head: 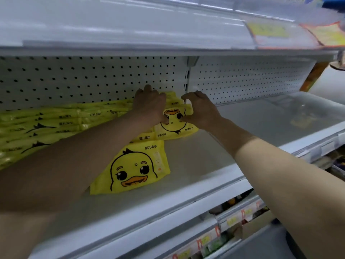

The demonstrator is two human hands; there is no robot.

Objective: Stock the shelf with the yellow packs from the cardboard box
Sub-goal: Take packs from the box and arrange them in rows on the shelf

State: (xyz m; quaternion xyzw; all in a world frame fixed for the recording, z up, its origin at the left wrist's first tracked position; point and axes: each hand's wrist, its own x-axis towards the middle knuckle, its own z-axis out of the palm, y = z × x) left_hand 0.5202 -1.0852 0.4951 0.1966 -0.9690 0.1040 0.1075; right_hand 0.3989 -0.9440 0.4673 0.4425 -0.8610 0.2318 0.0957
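Deep on the white shelf (196,161), my left hand (149,106) and my right hand (200,111) both grip a yellow pack with a duck face (175,126), thumbs pressed on its front. It stands against the end of a row of yellow packs (56,126) that runs along the pegboard to the left. Another yellow duck pack (134,169) lies flat on the shelf in front, under my left forearm. The cardboard box is out of view.
A perforated white back panel (93,77) closes the shelf behind. The shelf above (130,25) overhangs and carries yellow price tags (268,30) at the right. Lower shelves with price labels (233,219) and goods show at the bottom right.
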